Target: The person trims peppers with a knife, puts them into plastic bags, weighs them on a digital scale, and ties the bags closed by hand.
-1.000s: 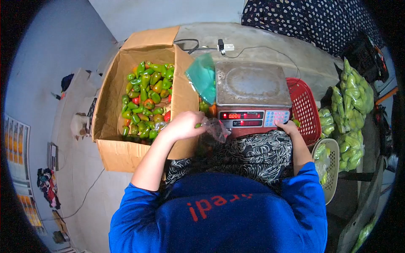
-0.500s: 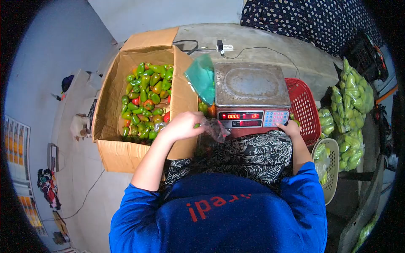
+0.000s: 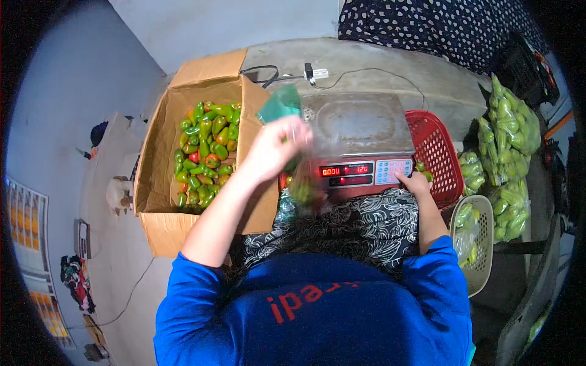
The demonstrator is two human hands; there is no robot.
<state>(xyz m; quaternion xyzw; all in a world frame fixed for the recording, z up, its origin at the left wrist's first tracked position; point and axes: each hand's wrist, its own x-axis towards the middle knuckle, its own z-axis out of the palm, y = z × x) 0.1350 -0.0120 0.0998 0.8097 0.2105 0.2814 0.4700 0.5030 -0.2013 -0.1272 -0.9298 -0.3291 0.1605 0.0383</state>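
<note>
My left hand [image 3: 281, 149] is closed at the top of a clear plastic bag [image 3: 305, 188], blurred by motion. Green and reddish peppers show through the bag, which hangs low in front of the scale's left side. The digital scale [image 3: 360, 125] has a worn metal plate and a lit red display [image 3: 346, 171]. My right hand [image 3: 417, 184] is at the scale's right front corner, one digit stretched onto the keypad [image 3: 393, 171]; its other fingers are partly hidden. To the left, a cardboard box [image 3: 253, 131] holds many green and some red peppers [image 3: 210, 143].
A teal plastic bag [image 3: 282, 104] lies between box and scale. The red basket [image 3: 448, 155] stands right of the scale, beside a cream basket [image 3: 484, 268] and bagged green vegetables [image 3: 511, 131]. A cable [image 3: 390, 69] runs behind the scale.
My left hand has risen toward the scale, lifting the clear bag, which now shows peppers hanging in it. My right hand stays by the keypad; a display reading has changed from about 1.00 to 1.20.
</note>
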